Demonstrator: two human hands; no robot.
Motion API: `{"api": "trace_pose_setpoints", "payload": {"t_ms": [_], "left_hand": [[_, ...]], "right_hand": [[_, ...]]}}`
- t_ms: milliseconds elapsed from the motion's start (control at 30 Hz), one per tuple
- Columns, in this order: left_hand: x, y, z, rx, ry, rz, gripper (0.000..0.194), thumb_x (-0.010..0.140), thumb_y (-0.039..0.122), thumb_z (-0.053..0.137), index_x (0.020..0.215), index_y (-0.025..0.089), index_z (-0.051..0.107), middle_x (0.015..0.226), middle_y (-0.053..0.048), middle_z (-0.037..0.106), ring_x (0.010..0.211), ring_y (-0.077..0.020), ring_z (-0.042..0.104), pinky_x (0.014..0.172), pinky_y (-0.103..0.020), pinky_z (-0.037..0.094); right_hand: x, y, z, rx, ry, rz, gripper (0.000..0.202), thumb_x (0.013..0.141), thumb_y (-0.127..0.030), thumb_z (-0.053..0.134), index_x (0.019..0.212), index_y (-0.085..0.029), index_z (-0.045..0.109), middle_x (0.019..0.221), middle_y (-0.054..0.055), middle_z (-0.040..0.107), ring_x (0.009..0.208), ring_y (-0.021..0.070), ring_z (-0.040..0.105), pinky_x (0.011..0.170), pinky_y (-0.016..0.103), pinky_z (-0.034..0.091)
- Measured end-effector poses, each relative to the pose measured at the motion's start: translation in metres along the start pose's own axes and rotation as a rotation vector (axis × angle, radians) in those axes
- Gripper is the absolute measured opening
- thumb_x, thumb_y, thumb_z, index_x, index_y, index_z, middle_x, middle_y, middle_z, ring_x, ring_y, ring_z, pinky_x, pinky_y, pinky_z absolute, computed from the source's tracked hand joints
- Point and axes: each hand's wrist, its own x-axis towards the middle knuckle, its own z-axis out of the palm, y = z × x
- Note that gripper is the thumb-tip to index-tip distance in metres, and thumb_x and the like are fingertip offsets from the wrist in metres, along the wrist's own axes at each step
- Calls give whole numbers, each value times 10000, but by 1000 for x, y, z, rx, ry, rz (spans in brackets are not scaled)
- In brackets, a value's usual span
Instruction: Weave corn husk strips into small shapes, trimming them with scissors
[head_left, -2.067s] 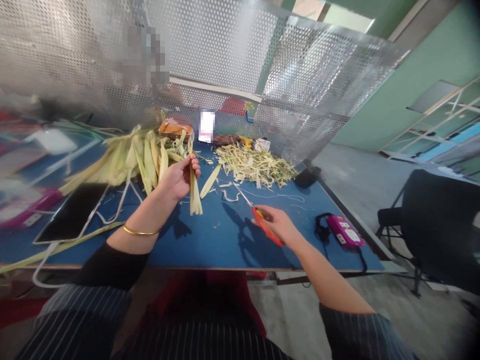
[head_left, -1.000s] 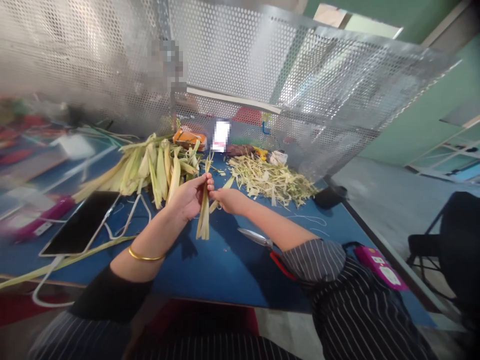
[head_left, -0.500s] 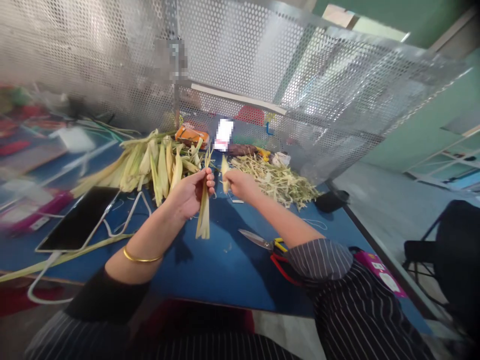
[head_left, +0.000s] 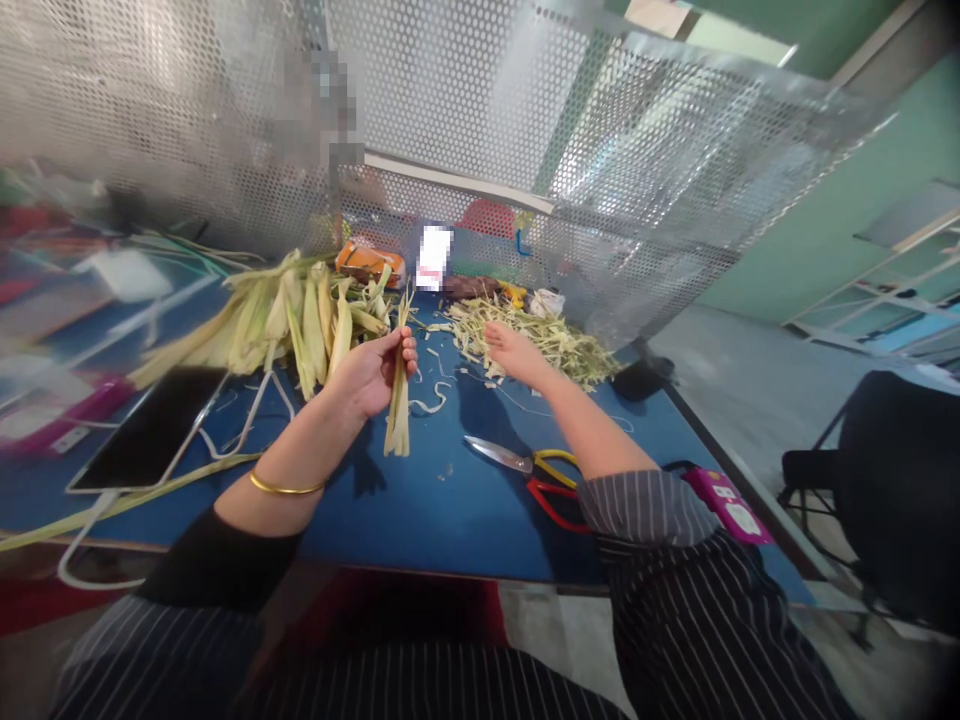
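A bundle of pale corn husk strips (head_left: 399, 405) stands upright in my left hand (head_left: 373, 375), with its lower ends hanging free above the blue table. The fingers of that hand are wrapped round it. My right hand (head_left: 515, 355) reaches over a heap of shredded husk (head_left: 574, 350); its fingers look loosely extended and I see nothing held in them. To the left of the bundle lies a pile of whole dried corn husks (head_left: 259, 325). Scissors (head_left: 517, 460) with one yellow and one red handle rest below my right forearm.
A dark-screened tablet (head_left: 154, 430) with a white cable lies at the left. Behind the husks are an orange packet (head_left: 370, 264) and a bright-screened phone (head_left: 434, 258). A perforated metal panel (head_left: 465, 110) borders the table's back. A magenta pack (head_left: 727, 503) sits at the right edge.
My right hand has moved right, away from the bundle and over the shredded heap. The pale husk piece it held no longer shows in it. My left hand still holds the bundle.
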Motion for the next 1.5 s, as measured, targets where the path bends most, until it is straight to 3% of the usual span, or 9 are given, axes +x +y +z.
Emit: {"api": "trace_pose_setpoints", "payload": {"t_ms": [167, 333, 567, 800, 967, 1167, 1233, 1367, 1500], "left_hand": [[0, 0, 0, -2, 7, 4, 220, 919, 125, 406, 746, 127, 541, 589, 5, 495, 479, -63, 509, 478, -168, 480], [-1, 2, 0, -2, -2, 6, 217, 927, 133, 396, 760, 124, 534, 605, 10, 495, 470, -56, 505, 469, -164, 482], [-2, 8, 1, -23, -25, 47, 204, 923, 114, 401, 775, 123, 542, 595, 10, 507, 483, -58, 523, 497, -167, 494], [23, -9, -18, 142, 287, -95, 203, 915, 104, 425, 754, 123, 545, 552, -1, 562, 498, -97, 594, 553, -233, 519], [28, -13, -21, 160, 349, -54, 186, 899, 103, 463, 734, 132, 543, 554, -14, 570, 454, -89, 574, 457, -184, 431], [23, -8, -18, 166, 351, -27, 201, 900, 99, 459, 722, 127, 549, 546, -7, 567, 452, -81, 572, 490, -193, 446], [23, -7, -18, 173, 336, -20, 192, 901, 110, 462, 734, 124, 555, 555, -6, 570, 463, -86, 578, 520, -211, 477], [22, -3, -19, 113, 270, 8, 200, 917, 121, 433, 756, 122, 553, 539, 2, 550, 465, -89, 567, 560, -235, 524], [19, 0, -17, 46, 216, 18, 218, 917, 107, 417, 739, 124, 542, 533, 5, 532, 463, -87, 550, 598, -261, 559]], "right_hand": [[-8, 0, 3, 55, -195, 0, 224, 762, -154, 604, 970, -168, 685, 897, 56, 723, 809, 154, 667, 791, 303, 519], [-1, -23, 5, 26, 62, -12, 387, 784, -157, 596, 1171, -165, 593, 1114, 90, 652, 980, 166, 608, 880, 318, 456], [-4, -56, 47, -173, -317, -328, 149, 703, -208, 711, 841, -158, 686, 888, 34, 607, 759, 115, 555, 683, 218, 391], [5, -58, 35, -124, -439, -356, 60, 723, -189, 652, 772, -172, 682, 737, -24, 645, 672, 95, 561, 643, 195, 386], [27, -40, -4, -238, -95, -56, 126, 762, -266, 616, 775, -161, 686, 767, 18, 679, 733, 140, 593, 703, 241, 415], [28, -20, -14, -347, 262, 154, 379, 831, -131, 432, 1177, -13, 534, 1278, 300, 478, 1042, 317, 557, 872, 461, 394], [25, -29, 1, -329, 236, 89, 475, 815, -102, 456, 1288, -54, 448, 1363, 284, 406, 1076, 307, 552, 898, 464, 396], [28, -51, 37, -238, -36, -77, 240, 754, -240, 655, 993, -216, 663, 984, 35, 690, 865, 161, 636, 810, 274, 472], [37, -51, 43, -217, -9, -67, 354, 770, -199, 637, 1123, -189, 610, 1142, 95, 648, 1009, 202, 604, 896, 339, 444]]}}
